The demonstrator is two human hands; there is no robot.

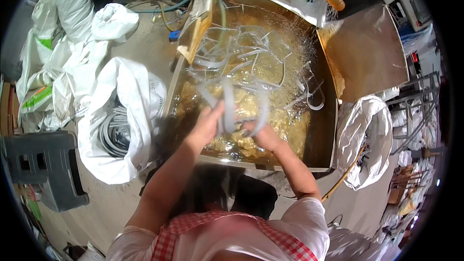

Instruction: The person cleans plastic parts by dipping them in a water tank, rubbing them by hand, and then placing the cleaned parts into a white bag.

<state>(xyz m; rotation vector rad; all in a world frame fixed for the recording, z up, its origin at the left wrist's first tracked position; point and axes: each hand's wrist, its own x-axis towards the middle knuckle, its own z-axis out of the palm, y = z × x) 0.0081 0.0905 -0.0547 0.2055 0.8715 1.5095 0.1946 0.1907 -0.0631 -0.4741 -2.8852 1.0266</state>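
Note:
Over the near half of a water-filled metal tank point(335, 135), both my hands hold a curved grey plastic strip point(229, 104), blurred by motion. My left hand point(210, 122) has its fingers wrapped around the strip's left side. On the strip's lower right part, my right hand point(261, 134) is closed, its fingertips partly hidden. Several similar grey strips point(251, 43) float in a tangle beyond my hands. The water point(285, 121) below is yellowish and rippling, with splashing at the far right.
Left of the tank, a white woven sack point(128, 75) holds coiled dark strips point(116, 133). Another white sack point(374, 116) stands at the right with a stick point(344, 174) against it. A grey plastic stool point(43, 164) is at far left. A brownish panel point(365, 50) adjoins the tank's right rim.

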